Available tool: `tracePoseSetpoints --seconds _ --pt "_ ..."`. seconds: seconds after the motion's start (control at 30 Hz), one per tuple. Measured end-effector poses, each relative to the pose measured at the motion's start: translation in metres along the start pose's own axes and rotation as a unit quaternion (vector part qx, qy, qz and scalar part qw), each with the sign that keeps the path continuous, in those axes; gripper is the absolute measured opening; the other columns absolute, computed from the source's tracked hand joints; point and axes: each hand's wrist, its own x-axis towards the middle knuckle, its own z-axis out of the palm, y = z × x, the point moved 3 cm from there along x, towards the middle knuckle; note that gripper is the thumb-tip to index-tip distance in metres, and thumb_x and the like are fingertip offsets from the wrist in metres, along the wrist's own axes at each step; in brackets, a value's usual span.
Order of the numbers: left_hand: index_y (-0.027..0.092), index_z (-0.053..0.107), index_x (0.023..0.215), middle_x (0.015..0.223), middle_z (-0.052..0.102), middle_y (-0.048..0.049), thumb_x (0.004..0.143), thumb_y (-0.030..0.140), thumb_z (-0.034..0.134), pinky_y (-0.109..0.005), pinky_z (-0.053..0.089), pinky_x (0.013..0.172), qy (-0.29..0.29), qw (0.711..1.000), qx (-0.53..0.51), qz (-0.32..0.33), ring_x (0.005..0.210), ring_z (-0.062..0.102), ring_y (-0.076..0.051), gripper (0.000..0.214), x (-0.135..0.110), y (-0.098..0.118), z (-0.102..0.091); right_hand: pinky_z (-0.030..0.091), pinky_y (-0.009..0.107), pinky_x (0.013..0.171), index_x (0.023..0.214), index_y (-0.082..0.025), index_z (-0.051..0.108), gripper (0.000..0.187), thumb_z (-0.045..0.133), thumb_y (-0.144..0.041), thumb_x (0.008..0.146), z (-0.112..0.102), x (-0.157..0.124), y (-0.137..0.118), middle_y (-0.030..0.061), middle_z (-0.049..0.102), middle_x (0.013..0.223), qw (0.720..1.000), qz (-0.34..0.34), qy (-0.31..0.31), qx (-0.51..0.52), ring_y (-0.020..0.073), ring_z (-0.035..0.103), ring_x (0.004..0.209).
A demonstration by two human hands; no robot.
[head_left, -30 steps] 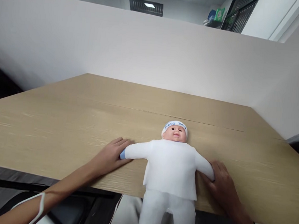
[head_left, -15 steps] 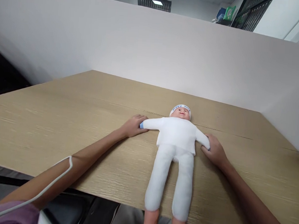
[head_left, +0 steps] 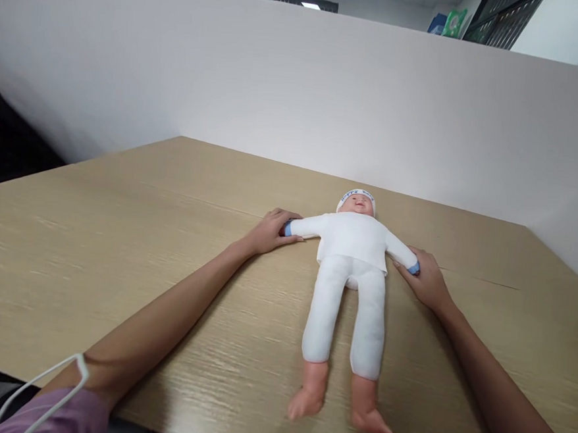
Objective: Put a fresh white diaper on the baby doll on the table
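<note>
A baby doll (head_left: 354,237) in a white top, white trousers and a white cap with lettering lies face up on the wooden table, its head away from me and its bare feet towards me. Its arms are spread to both sides, with blue cuffs at the sleeve ends. My left hand (head_left: 272,231) is closed round the cuffed end of the doll's arm on the left. On the other side, my right hand (head_left: 426,277) grips the end of the opposite arm, the thumb beneath the blue cuff.
The wooden table (head_left: 120,231) reaches back to a pale partition wall (head_left: 278,90). A white cord (head_left: 78,367) loops by my left elbow. Past the partition, a green packet (head_left: 454,22) shows at the top right. A dark object (head_left: 17,138) stands beyond the table's left edge.
The doll has shifted away from me, so its feet now lie over the table instead of beyond the near edge. Both hands moved forward with its arms. The view has shifted slightly.
</note>
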Motion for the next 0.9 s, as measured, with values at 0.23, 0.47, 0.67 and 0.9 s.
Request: tracePoseSetpoints --seconds 0.23,0.47,0.67,0.9 --pt "0.02 0.066 0.141 0.13 0.075 -0.0134 0.097 0.074 0.059 -0.051 0.039 0.114 -0.007 0.999 0.023 -0.027 0.12 0.062 -0.035 0.071 0.002 -0.003 0.003 0.051 0.051 0.104 0.14 -0.021 0.066 0.057 0.055 -0.063 0.103 0.004 0.0 0.011 0.0149 0.074 0.136 0.999 0.026 -0.028 0.029 0.0358 0.066 0.119" --pt "0.019 0.067 0.141 0.135 0.075 -0.013 0.094 0.071 0.063 -0.046 0.043 0.11 -0.006 0.999 0.01 -0.034 0.119 0.064 -0.033 0.07 0.005 -0.003 0.003 0.049 0.051 0.105 0.138 -0.02 0.067 0.058 0.056 -0.063 0.102 0.004 0.005 0.011 0.0155 0.075 0.135 0.999 0.021 -0.031 0.031 0.0358 0.067 0.117" --pt "0.015 0.063 0.146 0.138 0.073 -0.0163 0.095 0.065 0.063 -0.049 0.042 0.113 0.025 0.998 0.025 -0.044 0.125 0.063 -0.036 0.072 -0.006 0.009 0.003 0.049 0.055 0.106 0.142 -0.015 0.063 0.068 0.055 -0.066 0.098 0.003 -0.002 0.003 0.0218 0.072 0.138 0.999 0.033 -0.002 -0.01 0.0403 0.065 0.122" --pt "0.014 0.048 0.157 0.15 0.063 -0.0182 0.099 0.051 0.061 -0.051 0.038 0.12 0.076 0.997 -0.002 -0.007 0.136 0.057 -0.034 0.07 -0.033 0.07 -0.007 0.043 0.061 0.116 0.154 -0.011 0.048 0.07 0.057 -0.049 0.096 -0.017 -0.032 -0.054 0.0258 0.061 0.148 0.994 0.038 0.094 -0.034 0.0395 0.055 0.134"
